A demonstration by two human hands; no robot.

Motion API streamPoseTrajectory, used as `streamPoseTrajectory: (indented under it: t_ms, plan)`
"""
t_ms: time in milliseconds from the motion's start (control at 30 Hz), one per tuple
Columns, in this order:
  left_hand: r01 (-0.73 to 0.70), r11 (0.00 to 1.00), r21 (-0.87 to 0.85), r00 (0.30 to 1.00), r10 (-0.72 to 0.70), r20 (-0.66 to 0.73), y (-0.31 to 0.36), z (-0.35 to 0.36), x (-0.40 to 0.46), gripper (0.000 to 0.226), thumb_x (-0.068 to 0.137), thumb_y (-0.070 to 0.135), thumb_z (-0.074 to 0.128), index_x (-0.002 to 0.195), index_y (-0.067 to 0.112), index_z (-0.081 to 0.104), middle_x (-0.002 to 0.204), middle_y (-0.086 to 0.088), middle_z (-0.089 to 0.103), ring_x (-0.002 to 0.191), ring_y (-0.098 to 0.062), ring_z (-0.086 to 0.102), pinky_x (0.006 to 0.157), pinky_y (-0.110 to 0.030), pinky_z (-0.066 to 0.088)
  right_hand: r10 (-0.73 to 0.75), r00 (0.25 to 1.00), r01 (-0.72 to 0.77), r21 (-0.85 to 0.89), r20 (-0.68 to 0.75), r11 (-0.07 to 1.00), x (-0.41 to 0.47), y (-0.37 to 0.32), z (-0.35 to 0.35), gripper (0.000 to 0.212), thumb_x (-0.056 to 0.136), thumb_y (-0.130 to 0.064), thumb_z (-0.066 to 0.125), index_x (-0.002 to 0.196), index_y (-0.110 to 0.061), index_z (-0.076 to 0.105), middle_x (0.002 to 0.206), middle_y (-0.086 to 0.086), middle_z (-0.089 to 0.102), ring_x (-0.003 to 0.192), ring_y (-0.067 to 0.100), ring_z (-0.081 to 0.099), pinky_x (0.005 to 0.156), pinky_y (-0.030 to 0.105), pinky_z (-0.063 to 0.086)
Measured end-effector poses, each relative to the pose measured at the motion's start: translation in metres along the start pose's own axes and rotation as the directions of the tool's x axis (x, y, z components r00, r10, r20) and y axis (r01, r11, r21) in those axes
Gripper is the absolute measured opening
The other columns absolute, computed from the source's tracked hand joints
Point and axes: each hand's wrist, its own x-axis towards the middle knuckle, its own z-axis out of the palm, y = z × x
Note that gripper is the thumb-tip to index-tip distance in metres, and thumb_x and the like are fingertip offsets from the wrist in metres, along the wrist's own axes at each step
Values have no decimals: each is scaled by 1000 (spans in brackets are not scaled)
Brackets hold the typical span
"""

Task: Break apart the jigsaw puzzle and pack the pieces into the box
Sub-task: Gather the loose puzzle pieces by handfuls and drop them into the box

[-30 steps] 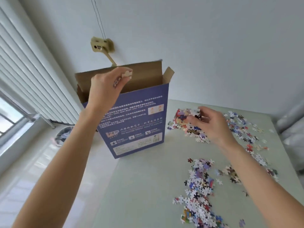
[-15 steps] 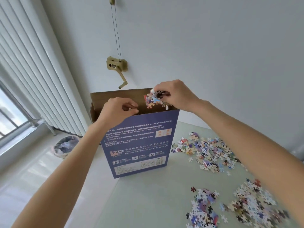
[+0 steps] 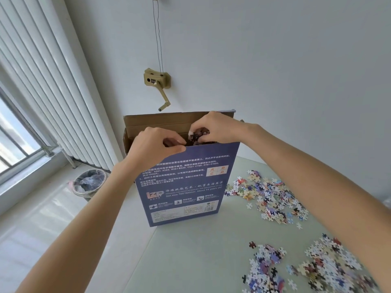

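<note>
Box (image 3: 184,182): tall, blue printed front with white text, brown cardboard inside, standing upright near the bench (image 3: 190,261) edge, top flaps open. A clump of joined pieces (image 3: 198,135), dark and multicoloured, sits at the box mouth, pinched in the right hand (image 3: 213,129). Left hand (image 3: 154,146) grips the front top edge of the box, fingers curled over it. Loose pieces (image 3: 268,197) scattered on the bench right of the box; a second, denser heap (image 3: 306,269) lies nearer the camera, some still interlocked in small groups.
</note>
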Motion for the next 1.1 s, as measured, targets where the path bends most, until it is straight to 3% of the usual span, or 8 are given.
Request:
streamPoseTrajectory:
  t_ms: [233,500,600,733,800,867,967,1100]
  plan:
    - [-30,1000,-5,998,30,-61,2,3,-9,10,79,30,72,87,35,72,73,18,67,70,5,61,70,-31,56,-120,975,135,69,-189,988,2,-12,11,23,85,-1,60,102,-12,70,101,-2,70,89,3,61,84,14,45]
    - [-60,998,31,992,63,-110,4,4,-13,12,82,29,69,92,33,72,74,20,66,71,6,61,70,-27,55,-116,966,130,45,-232,990,-6,-5,19,22,88,-6,58,106,-12,69,106,-1,68,98,11,61,90,33,47]
    - [-117,983,139,975,141,-173,6,7,-16,12,86,30,64,95,32,71,79,18,68,74,2,61,64,-23,52,-27,924,35,16,-382,999,-19,-10,24,20,90,-15,58,106,-15,69,103,-3,69,94,11,63,84,36,51]
    - [-275,876,396,778,445,-443,9,19,-28,15,90,22,58,94,21,72,83,7,71,81,-13,64,58,-22,47,84,639,-65,55,-765,996,-61,-32,50,13,90,-20,60,96,-14,70,88,-3,72,74,9,66,64,27,56]
    - [-388,824,412,671,559,-486,12,35,-38,16,90,17,57,91,15,74,79,2,71,77,-15,65,59,-21,47,170,575,-121,123,-800,985,-93,-37,75,15,90,-23,60,96,-13,69,89,-3,73,73,9,67,62,22,54]
    - [-477,799,366,635,602,-484,17,54,-51,16,89,14,58,89,13,74,77,1,71,74,-16,65,56,-20,48,271,570,-173,209,-775,962,-123,-35,103,16,91,-24,59,97,-13,69,89,-4,72,73,9,67,62,24,55]
    - [-560,806,192,700,584,-411,29,102,-75,15,88,13,58,89,13,73,77,3,71,72,-14,64,53,-24,51,413,599,-304,282,-686,910,-181,-26,157,15,91,-22,58,98,-13,69,91,-3,72,73,11,67,61,33,56]
    - [-479,876,-57,869,465,-168,44,179,-112,17,87,16,59,99,19,71,86,8,71,79,-12,65,60,-30,55,659,616,-567,338,-431,751,-261,-13,235,20,88,-18,61,107,-11,66,101,1,69,87,15,65,74,35,56]
